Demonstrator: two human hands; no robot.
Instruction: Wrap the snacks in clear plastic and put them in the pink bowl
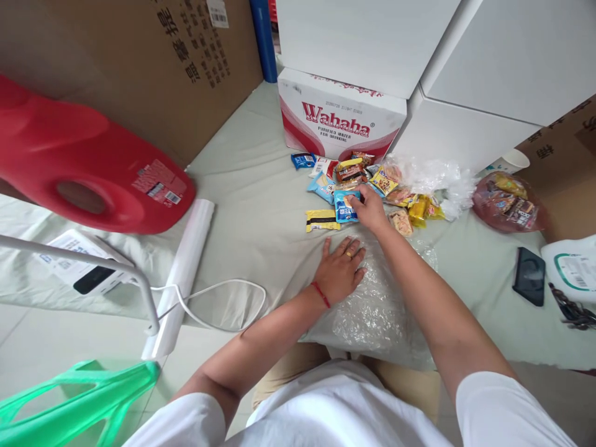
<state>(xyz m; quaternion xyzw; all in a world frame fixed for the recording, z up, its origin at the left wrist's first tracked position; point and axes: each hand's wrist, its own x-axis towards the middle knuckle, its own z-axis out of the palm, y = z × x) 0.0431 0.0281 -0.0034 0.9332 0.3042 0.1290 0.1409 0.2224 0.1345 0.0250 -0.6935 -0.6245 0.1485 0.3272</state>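
Observation:
My right hand [373,210] pinches a blue snack packet [343,206] at its right side, at the near edge of a pile of wrapped snacks. My left hand [341,264] lies with fingers spread, partly on a clear plastic bag [377,310] spread flat on the cloth. Just beyond its fingertips is a yellow and black packet [322,220]. Around the right hand lie a light-blue packet [321,186], a yellow cookie packet [383,180] and several other wrapped snacks. A round pale snack [400,222] sits right of the right wrist.
A Wahaba-type white and red water carton [342,115] stands behind the pile. Crumpled clear plastic [431,180] and a reddish bag of snacks [510,202] lie to the right, near a phone [529,276]. At left are a red jug [93,161] and white roll [186,267].

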